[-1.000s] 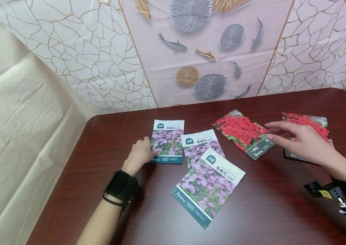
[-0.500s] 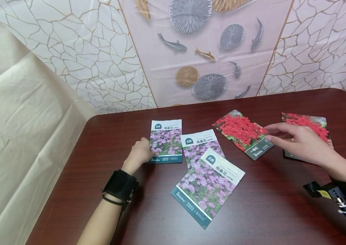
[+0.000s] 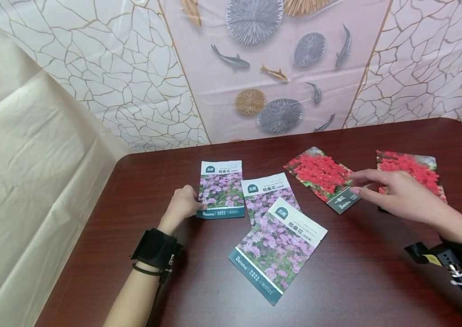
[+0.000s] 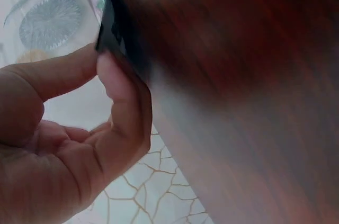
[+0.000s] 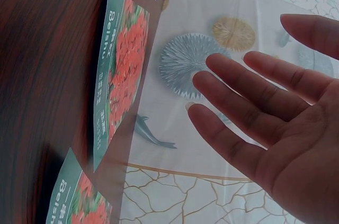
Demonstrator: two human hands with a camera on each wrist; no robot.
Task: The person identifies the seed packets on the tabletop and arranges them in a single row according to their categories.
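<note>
My left hand (image 3: 181, 205) pinches the lower left corner of a seed packet (image 3: 221, 188) with purple flowers. In the left wrist view, thumb and fingertips (image 4: 114, 73) close on the dark edge of that packet (image 4: 114, 28). Over the lower corner of a red-flowered seed packet (image 3: 320, 175), my right hand (image 3: 402, 193) hovers with relaxed fingers. The right wrist view shows the right hand (image 5: 259, 107) holding nothing, apart from the red packet (image 5: 124, 65). A second red-flowered packet (image 3: 408, 168) lies partly hidden behind the right hand.
Two more purple-flowered packets lie mid-table, the front one (image 3: 280, 250) overlapping the one behind (image 3: 265, 186). Patterned cloth (image 3: 271, 86) hangs behind the dark wooden table (image 3: 132, 190), and a cream sheet (image 3: 42, 150) along its left side.
The left hand has drawn its purple-flowered packet slightly left. The right hand has shifted a little left over the red packet, and its fingers now sit slightly lower.
</note>
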